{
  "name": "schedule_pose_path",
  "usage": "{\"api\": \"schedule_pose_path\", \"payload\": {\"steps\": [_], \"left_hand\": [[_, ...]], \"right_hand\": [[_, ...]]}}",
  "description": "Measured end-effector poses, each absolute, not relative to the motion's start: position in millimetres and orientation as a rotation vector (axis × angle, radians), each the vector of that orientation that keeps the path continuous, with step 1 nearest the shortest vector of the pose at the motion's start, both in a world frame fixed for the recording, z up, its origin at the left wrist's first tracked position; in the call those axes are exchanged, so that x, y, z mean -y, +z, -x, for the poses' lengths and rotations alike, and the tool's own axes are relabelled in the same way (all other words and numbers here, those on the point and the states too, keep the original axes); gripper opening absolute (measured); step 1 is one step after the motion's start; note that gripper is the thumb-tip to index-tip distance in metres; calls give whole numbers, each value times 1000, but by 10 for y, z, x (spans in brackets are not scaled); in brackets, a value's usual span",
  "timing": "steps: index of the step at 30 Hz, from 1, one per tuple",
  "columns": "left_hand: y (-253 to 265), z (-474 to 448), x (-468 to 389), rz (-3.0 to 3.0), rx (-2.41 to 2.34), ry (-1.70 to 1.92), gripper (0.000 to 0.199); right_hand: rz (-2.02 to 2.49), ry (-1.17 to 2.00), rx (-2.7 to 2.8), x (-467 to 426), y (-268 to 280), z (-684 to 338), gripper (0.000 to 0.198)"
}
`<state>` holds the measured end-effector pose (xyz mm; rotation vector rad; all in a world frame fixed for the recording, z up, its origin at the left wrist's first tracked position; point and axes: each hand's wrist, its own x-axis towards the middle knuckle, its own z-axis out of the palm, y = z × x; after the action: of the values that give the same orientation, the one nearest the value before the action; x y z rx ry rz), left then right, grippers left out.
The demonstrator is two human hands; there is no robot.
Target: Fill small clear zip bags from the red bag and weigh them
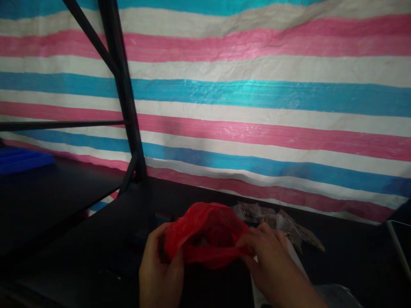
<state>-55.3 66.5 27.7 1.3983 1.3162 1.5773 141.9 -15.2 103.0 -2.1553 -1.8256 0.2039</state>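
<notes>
On dark table, hands grip red bag

Red plastic bag — crumpled, mouth spread open — on the dark table.

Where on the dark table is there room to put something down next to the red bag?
Bare dark table lies left of the left hand, up to the black frame post. Another bare stretch runs right of the small clear packets. It is crowded in the middle, where both hands, the right hand too, grip the red bag just before the packets.
</notes>
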Motion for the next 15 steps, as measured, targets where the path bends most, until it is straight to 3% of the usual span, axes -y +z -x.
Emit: {"api": "schedule_pose_path", "payload": {"steps": [5, 10, 12, 15], "left_hand": [[273, 582, -677, -1597, -1424, 1251, 39], [365, 579, -623, -1778, -1449, 1611, 53], [387, 594, -568, -1922, -1419, 1771, 52], [366, 612, -456, -2118, -1334, 1965, 42]], "right_hand": [[2006, 243, 1771, 231, 1105, -1386, 39], [1793, 321, 1493, 565, 1050, -1902, 32], [1961, 220, 1372, 788, 994, -2254, 28], [2286, 339, 1159, 1147, 877, -2652, 19]]}}
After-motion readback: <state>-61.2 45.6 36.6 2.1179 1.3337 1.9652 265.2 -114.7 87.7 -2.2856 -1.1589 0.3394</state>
